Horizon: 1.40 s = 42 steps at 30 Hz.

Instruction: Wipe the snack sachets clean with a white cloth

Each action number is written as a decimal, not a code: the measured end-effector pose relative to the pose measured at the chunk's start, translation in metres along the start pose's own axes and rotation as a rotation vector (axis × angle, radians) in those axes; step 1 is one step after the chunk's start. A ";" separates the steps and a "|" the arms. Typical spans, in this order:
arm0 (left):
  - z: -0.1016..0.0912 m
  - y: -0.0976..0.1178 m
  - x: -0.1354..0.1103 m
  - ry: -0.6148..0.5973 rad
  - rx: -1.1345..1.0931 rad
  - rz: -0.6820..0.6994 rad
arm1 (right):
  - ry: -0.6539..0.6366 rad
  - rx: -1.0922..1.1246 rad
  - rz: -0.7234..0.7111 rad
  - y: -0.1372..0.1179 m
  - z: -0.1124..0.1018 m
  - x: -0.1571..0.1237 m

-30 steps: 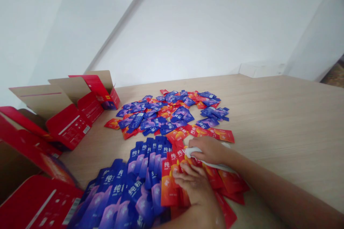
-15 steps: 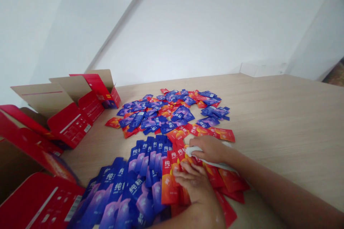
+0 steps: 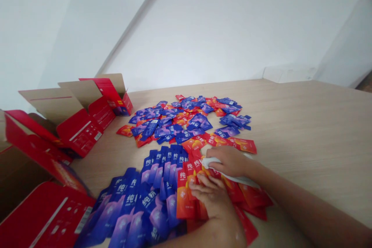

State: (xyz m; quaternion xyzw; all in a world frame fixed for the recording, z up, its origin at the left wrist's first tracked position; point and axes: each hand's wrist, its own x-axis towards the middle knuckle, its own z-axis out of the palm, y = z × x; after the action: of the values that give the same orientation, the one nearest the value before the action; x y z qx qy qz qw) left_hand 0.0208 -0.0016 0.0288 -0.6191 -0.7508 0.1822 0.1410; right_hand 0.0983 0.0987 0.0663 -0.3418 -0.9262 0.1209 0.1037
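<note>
My left hand [image 3: 213,197] lies with its fingers stretched over a row of red-orange sachets [image 3: 186,193] close to me. Just beyond it, my right hand [image 3: 229,161] is closed around a white cloth [image 3: 213,161], which rests against the sachets and partly trails under the wrist. More red sachets [image 3: 252,197] stick out beneath the right forearm. To the left of my hands, blue-purple sachets [image 3: 145,203] lie overlapped in rows, printed sides up. My palms and the cloth hide part of the red row.
A loose mixed pile of blue and red sachets [image 3: 174,120] spreads farther back on the wooden table [image 3: 305,124]. Several open red cartons [image 3: 81,133] line the left side, flaps raised. A white wall [image 3: 217,27] stands behind the table, with a white box-like fixture [image 3: 286,74] at its foot.
The whole view has shifted slightly, so everything appears a little farther right. Both hands keep almost the same place on the sachets, and the cloth is still in my right hand.
</note>
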 end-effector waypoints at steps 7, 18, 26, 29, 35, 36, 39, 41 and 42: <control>0.002 0.000 -0.001 0.016 -0.069 -0.014 | -0.058 0.053 -0.093 -0.010 0.003 -0.001; 0.002 0.000 0.000 0.018 -0.035 -0.009 | 0.002 0.086 -0.054 0.000 0.001 0.000; 0.004 0.004 0.001 0.052 0.030 -0.034 | -0.023 0.017 -0.025 -0.004 0.012 0.001; 0.004 0.004 0.000 0.046 0.011 -0.024 | -0.015 -0.018 0.023 -0.001 0.010 0.001; 0.006 0.005 0.001 0.030 -0.021 -0.027 | 0.036 0.067 -0.041 -0.011 -0.001 -0.002; 0.006 0.005 0.001 0.023 -0.013 -0.029 | 0.025 0.079 -0.068 -0.013 0.000 -0.002; 0.005 0.004 0.000 0.033 0.016 -0.037 | -0.015 0.076 -0.104 -0.012 0.006 0.000; 0.003 0.003 -0.001 0.046 0.000 -0.029 | -0.012 0.050 -0.058 -0.007 0.010 0.001; 0.002 0.002 -0.001 0.048 -0.015 -0.023 | -0.008 0.036 -0.030 -0.004 0.011 0.001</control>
State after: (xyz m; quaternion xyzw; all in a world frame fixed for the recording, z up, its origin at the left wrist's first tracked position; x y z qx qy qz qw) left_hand 0.0222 -0.0025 0.0261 -0.6159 -0.7555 0.1598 0.1563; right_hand 0.0920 0.0953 0.0569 -0.3255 -0.9293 0.1374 0.1079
